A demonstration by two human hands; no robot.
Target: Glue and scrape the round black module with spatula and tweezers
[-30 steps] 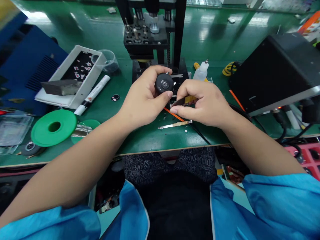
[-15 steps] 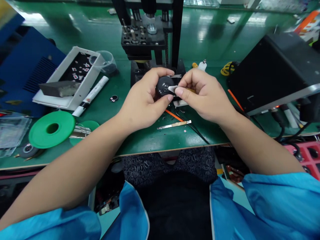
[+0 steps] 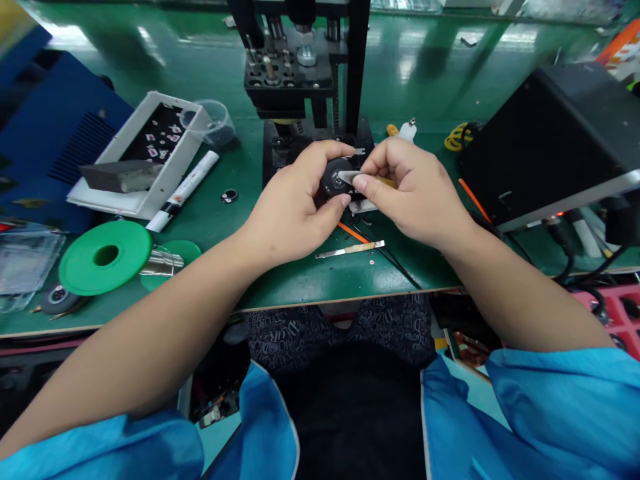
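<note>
Between thumb and fingers, my left hand [image 3: 295, 203] grips a round black part [image 3: 335, 179] whose face has a small metallic centre. My right hand [image 3: 413, 190] pinches a pointed grey blade [image 3: 351, 177], its tip at the centre of the black part. A yellowish piece shows beneath the right fingers, partly hidden. Just in front of the hands, a thin metal strip with a tan middle [image 3: 350, 250] lies on the green table [image 3: 295, 287]. Behind them stands a black press [image 3: 290, 87].
At left are a white box [image 3: 187, 150] of small parts, a clear cup [image 3: 217, 127], a white marker [image 3: 187, 187] and a green spool [image 3: 80, 260]. A large black box-shaped device [image 3: 540, 147] stands at right.
The black part has shifted slightly right and down in view and turned a little, showing white print near its edge. Both hands keep their grips.
</note>
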